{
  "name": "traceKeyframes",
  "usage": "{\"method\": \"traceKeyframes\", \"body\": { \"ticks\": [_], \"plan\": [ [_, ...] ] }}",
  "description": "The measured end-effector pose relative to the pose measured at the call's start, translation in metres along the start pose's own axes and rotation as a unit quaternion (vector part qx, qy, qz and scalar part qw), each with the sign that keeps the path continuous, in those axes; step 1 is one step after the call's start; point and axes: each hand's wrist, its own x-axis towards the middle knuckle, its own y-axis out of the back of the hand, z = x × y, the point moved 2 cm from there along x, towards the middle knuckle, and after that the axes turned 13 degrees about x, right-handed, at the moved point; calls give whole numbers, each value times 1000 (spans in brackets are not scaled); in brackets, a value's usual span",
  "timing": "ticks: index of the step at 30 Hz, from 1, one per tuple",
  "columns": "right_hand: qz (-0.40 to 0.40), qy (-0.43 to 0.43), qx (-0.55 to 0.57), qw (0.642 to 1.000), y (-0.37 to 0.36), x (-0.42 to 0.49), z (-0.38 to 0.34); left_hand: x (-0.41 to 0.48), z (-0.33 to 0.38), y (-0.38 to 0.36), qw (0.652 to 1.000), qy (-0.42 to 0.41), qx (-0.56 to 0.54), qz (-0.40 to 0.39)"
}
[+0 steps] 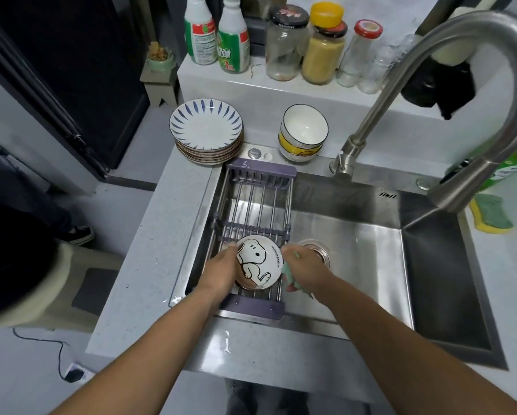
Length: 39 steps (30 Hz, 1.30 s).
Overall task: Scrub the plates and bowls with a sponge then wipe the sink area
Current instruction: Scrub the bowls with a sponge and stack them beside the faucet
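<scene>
A small white dish with a cartoon dog [258,262] sits tilted on the purple drain rack [254,202] over the sink's left side. My left hand [221,269] grips the dish's left rim. My right hand [303,266] holds a pale green sponge [293,280] against the dish's right edge. A stack of blue-patterned plates [206,130] stands on the counter behind the rack. Two stacked bowls [303,133], white over yellow, stand to its right.
The steel sink [371,265] has a drain [318,253] right behind my right hand. A tall curved faucet [431,85] arches over the right. Bottles and jars [284,43] line the back ledge. A yellow-green sponge [490,214] lies on the right counter.
</scene>
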Motion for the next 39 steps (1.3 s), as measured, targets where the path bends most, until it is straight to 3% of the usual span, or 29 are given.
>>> {"method": "traceKeyframes", "body": {
  "ticks": [4, 7, 15, 20, 25, 30, 39],
  "plan": [
    [9, 42, -83, 996, -9, 9, 1, 9, -13, -9, 1000, -7, 18, 8],
    [12, 71, -144, 987, -13, 9, 3, -7, 3, -10, 999, -22, -28, 6],
    [27, 29, -49, 998, -17, 5, -2, -1, -4, -22, 999, -12, -46, 24],
    [49, 90, -144, 984, -16, 6, 0, -2, 6, -21, 993, 23, -112, 6],
    [16, 105, -165, 981, -14, 11, 2, -3, 14, -20, 982, 65, -176, -31],
    [6, 110, -108, 988, -9, 3, -7, -4, 19, -13, 976, 67, -199, -53],
    [4, 60, 65, 996, 5, -25, -25, -27, 41, 9, 993, -8, -105, -56]
  ]
}}
